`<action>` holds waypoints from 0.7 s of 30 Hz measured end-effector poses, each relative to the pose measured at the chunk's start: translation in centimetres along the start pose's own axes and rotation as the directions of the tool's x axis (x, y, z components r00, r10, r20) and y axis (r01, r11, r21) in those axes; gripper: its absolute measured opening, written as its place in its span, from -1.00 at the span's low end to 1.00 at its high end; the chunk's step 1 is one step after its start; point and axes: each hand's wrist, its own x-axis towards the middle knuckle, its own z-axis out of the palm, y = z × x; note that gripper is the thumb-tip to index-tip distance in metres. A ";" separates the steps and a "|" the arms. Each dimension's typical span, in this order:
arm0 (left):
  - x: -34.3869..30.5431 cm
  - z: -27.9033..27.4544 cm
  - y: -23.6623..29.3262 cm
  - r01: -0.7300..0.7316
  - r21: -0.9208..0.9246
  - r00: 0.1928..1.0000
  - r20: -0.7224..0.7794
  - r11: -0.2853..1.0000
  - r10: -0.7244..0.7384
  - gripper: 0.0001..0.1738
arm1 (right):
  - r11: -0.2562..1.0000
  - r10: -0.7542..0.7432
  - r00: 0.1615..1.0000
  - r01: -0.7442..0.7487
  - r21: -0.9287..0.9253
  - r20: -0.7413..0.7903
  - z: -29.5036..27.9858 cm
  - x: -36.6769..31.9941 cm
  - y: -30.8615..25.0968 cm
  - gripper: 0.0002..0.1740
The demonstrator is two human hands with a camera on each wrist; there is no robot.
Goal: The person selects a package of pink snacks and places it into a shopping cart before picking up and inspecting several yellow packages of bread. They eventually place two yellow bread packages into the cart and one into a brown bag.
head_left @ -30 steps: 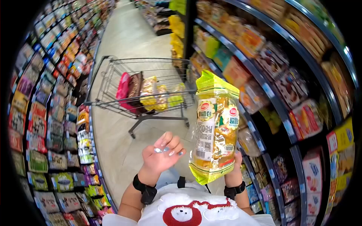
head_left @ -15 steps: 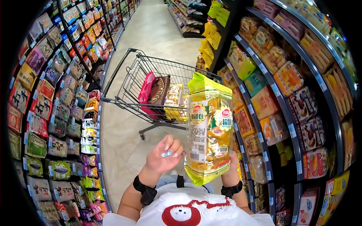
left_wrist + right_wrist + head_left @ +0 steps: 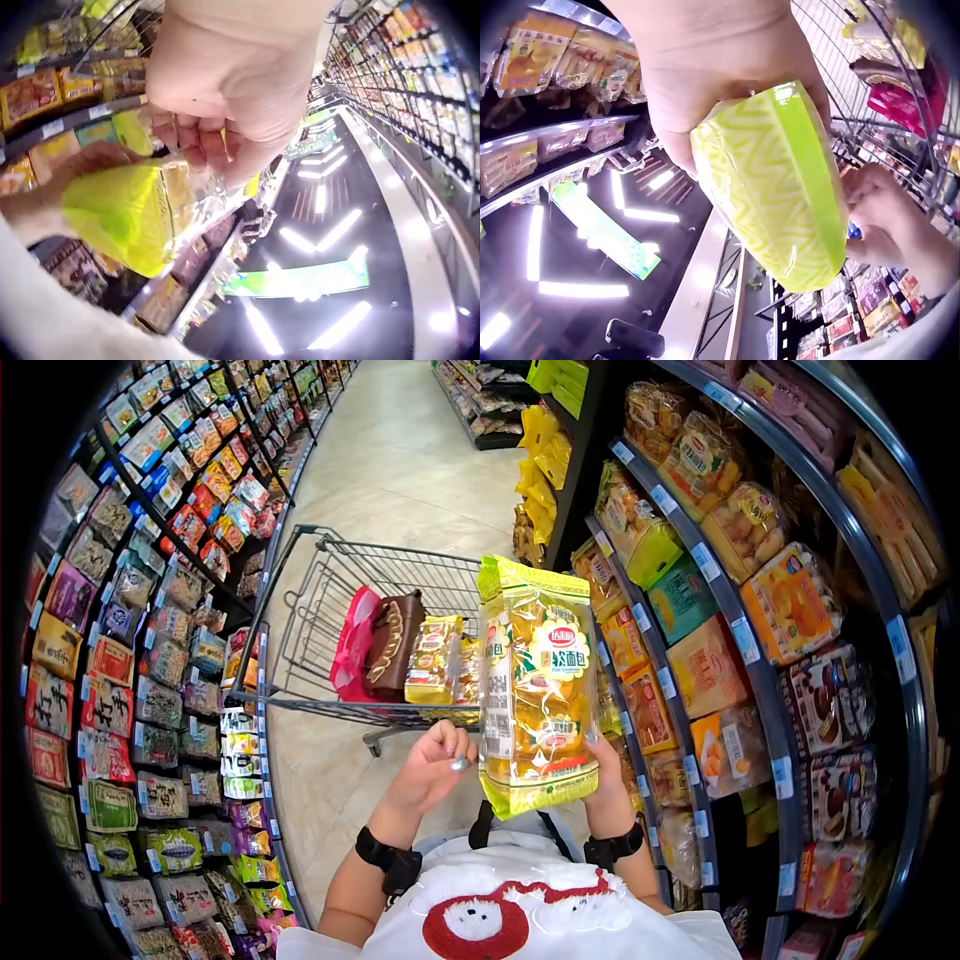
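Observation:
My right hand (image 3: 608, 775) grips a clear and lime-green bag of soft bread (image 3: 540, 680) by its lower right side, thumb at the front edge. The bag stands upright before my chest, its printed label facing up at me. In the right wrist view the bag's zigzag-patterned green end (image 3: 776, 195) juts out below the palm. My left hand (image 3: 432, 765) is beside the bag's lower left edge, fingers loosely curled and holding nothing. From the left wrist, the left fingers (image 3: 214, 142) overlap the shiny clear wrap.
A wire shopping cart (image 3: 300, 595) stands ahead, holding a pink item (image 3: 355, 650), a brown bag (image 3: 393, 645) and yellow packs (image 3: 433, 660). Shelves of packaged bread (image 3: 700, 660) rise close on the right. Hanging snack packs (image 3: 160, 700) line the left. The aisle floor (image 3: 390, 470) runs ahead.
The bread bag has turned so its front label shows more, and it sits slightly further left. The left hand has come closer to its edge. The head view has shifted, bringing the cart nearer.

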 end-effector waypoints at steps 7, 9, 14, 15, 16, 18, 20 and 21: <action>7.0 -1.6 -4.8 0.243 0.379 0.969 -0.054 0.893 -0.241 -0.21 | 0.985 -0.042 0.993 0.022 -0.172 -0.112 -5.5 7.1 -4.7 -0.39; 8.4 -3.3 -6.5 0.321 0.468 0.943 -0.074 0.823 -0.325 -0.19 | 0.971 0.034 0.957 -0.100 -0.219 -0.288 -7.7 8.3 -3.6 -0.42; 10.9 -7.4 -8.3 0.459 0.595 0.867 -0.137 0.659 -0.480 -0.18 | 0.965 0.138 0.905 -0.215 -0.152 -0.403 -11.8 11.1 -1.1 -0.53; 11.4 -8.2 -8.5 0.467 0.612 0.854 -0.126 0.638 -0.505 -0.16 | 0.961 0.137 0.903 -0.221 -0.166 -0.408 -12.1 11.8 -1.0 -0.54; 12.1 -8.8 -8.6 0.481 0.595 0.846 -0.121 0.644 -0.520 -0.12 | 0.957 0.134 0.901 -0.227 -0.183 -0.413 -12.5 12.6 -0.9 -0.54; 13.3 -9.8 -8.8 0.510 0.553 0.829 -0.111 0.659 -0.548 -0.05 | 0.937 0.105 0.889 -0.239 -0.255 -0.445 -13.4 13.8 -0.3 -0.55; 14.3 -11.1 -8.9 0.528 0.529 0.809 -0.077 0.664 -0.583 -0.03 | 0.928 0.101 0.882 -0.250 -0.275 -0.460 -13.6 15.0 0.1 -0.57; 15.1 -11.8 -8.6 0.534 0.522 0.800 -0.056 0.665 -0.598 -0.01 | 0.929 0.108 0.875 -0.258 -0.266 -0.472 -13.7 15.6 0.2 -0.57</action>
